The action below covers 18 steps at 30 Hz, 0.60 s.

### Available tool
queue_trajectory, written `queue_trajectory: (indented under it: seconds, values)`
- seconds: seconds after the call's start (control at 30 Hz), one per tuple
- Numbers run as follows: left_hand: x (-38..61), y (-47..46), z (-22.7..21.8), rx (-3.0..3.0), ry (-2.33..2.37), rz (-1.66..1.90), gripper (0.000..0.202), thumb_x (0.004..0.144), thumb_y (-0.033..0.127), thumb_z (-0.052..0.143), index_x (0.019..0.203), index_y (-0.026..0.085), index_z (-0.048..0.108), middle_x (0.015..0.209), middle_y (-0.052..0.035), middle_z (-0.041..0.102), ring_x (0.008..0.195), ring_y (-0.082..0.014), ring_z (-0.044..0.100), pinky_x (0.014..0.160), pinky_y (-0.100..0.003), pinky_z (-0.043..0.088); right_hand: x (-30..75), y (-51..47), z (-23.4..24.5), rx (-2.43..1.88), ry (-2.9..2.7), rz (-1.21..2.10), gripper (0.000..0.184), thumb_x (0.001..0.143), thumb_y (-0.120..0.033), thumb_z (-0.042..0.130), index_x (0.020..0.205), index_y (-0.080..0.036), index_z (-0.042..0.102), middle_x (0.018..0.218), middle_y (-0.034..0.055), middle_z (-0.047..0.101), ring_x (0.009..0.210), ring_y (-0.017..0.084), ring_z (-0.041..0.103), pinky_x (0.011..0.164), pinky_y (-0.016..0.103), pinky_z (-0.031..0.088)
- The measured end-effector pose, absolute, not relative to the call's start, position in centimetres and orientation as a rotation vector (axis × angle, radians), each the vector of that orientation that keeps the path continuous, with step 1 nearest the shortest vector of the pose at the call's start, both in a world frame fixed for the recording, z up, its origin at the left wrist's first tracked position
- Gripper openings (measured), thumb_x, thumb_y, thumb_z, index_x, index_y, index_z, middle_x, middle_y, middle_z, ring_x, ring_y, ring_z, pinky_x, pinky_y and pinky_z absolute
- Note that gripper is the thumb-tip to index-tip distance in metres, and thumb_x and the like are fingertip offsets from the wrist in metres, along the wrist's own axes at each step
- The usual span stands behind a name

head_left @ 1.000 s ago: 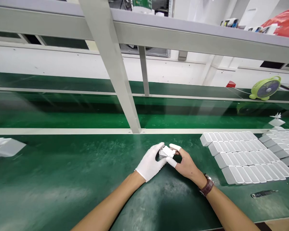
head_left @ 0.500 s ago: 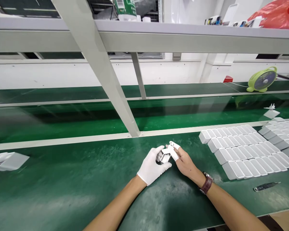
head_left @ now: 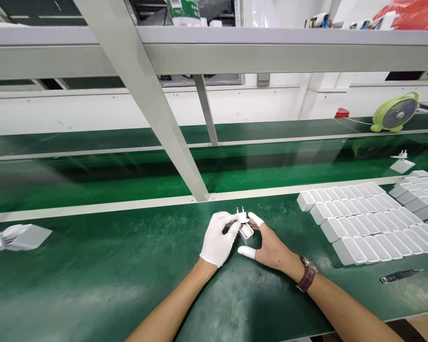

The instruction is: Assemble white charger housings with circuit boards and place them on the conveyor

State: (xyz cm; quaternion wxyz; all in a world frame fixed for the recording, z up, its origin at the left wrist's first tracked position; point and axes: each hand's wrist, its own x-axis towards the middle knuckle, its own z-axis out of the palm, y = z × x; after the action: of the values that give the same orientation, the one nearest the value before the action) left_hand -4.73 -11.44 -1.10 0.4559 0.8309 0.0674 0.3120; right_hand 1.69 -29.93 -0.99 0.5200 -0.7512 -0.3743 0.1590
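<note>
Green workbench [head_left: 110, 270], left hand [head_left: 216, 241] holding plug [head_left: 242, 217]

White glove [head_left: 214, 244] on left hand [head_left: 219, 237], white finger caps [head_left: 247, 251] on right hand [head_left: 271, 248], reddish-brown watch strap [head_left: 306, 281] on right wrist [head_left: 295, 269].

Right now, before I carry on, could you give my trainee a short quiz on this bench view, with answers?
1. Which is nearest the left hand: (A) the fan, (B) a pronged plug piece, (C) the black tool?
2. True or false: the right hand wears a full white glove.
3. How many rows are in the block of white cases nearer the hands?

Key:
1. B
2. False; the back of the right hand is bare.
3. Four
</note>
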Motion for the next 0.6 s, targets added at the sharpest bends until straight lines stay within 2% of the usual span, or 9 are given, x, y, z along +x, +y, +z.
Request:
queue_trajectory:
  seconds: [0.07,0.13,0.23,0.4,0.6]
  values:
    - [-4.5,-11.3,-1.0,2.024,0.223,0.732,0.031,0.088,0.035,0.066,0.115,0.021,0.070,0.123,-0.0102,0.063,0.114,-0.0237,0.062,0.093,-0.038,0.057,1.7,-29.9,-1.2,-1.853,-0.930,0.298,0.082,0.088,-0.026,0.070,0.157,-0.024,0.026,0.149,0.0146,0.051,0.137,0.031,0.050,0.118,0.058,0.040]
    - [-4.4,-11.2,-1.0,1.943,0.271,0.605,0.050,0.087,0.040,0.066,0.132,0.019,0.060,0.136,-0.0137,0.058,0.120,-0.0255,0.061,0.098,-0.042,0.056,1.9,-30.0,-1.2,-1.830,-0.953,0.249,0.070,0.090,-0.018,0.061,0.153,-0.023,0.032,0.144,0.0133,0.055,0.132,0.028,0.055,0.116,0.053,0.044]
    - [-4.3,-11.1,-1.1,1.778,0.288,0.369,0.063,0.089,0.046,0.063,0.143,0.016,0.049,0.138,-0.0152,0.060,0.119,-0.0253,0.064,0.104,-0.044,0.053,2.1,-30.0,-0.8,-1.769,-1.003,0.212,0.057,0.091,-0.011,0.054,0.145,-0.024,0.043,0.137,0.0106,0.059,0.124,0.024,0.060,0.109,0.046,0.051]
    - [-4.5,-11.0,-0.5,1.689,0.289,0.227,0.059,0.088,0.055,0.062,0.133,0.016,0.060,0.122,-0.0103,0.071,0.115,-0.0252,0.066,0.107,-0.041,0.050,2.1,-30.2,0.4,-1.742,-1.221,0.095,0.039,0.096,-0.012,0.051,0.132,-0.024,0.056,0.140,0.0106,0.053,0.127,0.024,0.055,0.110,0.044,0.049]
    - [-4.3,-10.4,-0.6,1.664,0.275,0.389,0.053,0.084,0.048,0.067,0.125,0.015,0.065,0.102,-0.0071,0.072,0.093,-0.0204,0.068,0.092,-0.036,0.055,2.5,-30.3,0.2,-1.745,-1.297,0.071,0.031,0.101,-0.018,0.051,0.130,-0.026,0.060,0.131,0.0097,0.058,0.116,0.022,0.060,0.100,0.040,0.054]
